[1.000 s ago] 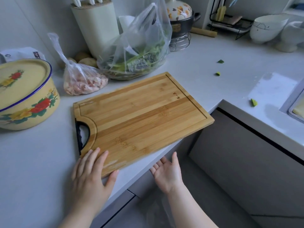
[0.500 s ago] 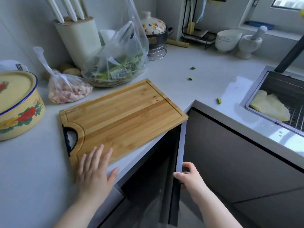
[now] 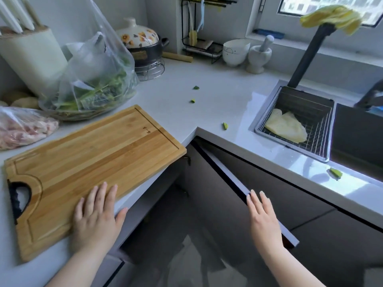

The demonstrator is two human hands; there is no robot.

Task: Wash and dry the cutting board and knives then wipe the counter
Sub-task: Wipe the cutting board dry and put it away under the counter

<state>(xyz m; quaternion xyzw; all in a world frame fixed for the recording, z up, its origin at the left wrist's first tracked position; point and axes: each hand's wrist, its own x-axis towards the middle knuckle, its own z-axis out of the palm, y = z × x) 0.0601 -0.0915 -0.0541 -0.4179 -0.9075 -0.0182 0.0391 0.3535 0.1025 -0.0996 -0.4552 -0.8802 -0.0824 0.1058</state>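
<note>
White table (image 3: pixel 207 104) carries the cutting board (image 3: pixel 89 160) overhanging its corner, left hand (image 3: pixel 95 220) flat on it, right hand (image 3: pixel 263 220) open against the cabinet door (image 3: pixel 238 183); grip both board edges before lifting toward the sink (image 3: pixel 358 137).

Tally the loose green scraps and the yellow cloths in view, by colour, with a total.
Green scraps on the counter: 4
Yellow cloths: 2, one over the faucet, one in the sink rack
Total: 6
</note>
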